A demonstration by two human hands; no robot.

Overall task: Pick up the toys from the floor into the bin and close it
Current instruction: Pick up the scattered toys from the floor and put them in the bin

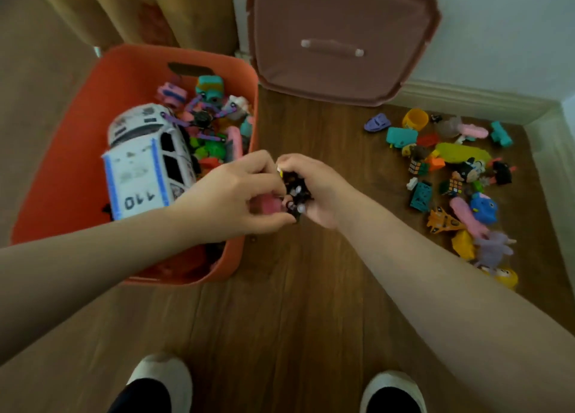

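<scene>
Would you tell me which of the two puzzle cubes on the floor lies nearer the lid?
The puzzle cube beside the orange block; the other cube lies farther from the lid.

The bin [77, 176] is orange. Its lid [342, 39] is a dull brownish pink. The toy car [146, 163] in the bin is white with blue stripes, black windows and a black 110. The floor [295, 319] is brown wood with streaky grain. The cup [415, 119] is yellow. The little boat [377, 123] is purple. The slippers [161, 372] are white.
</scene>
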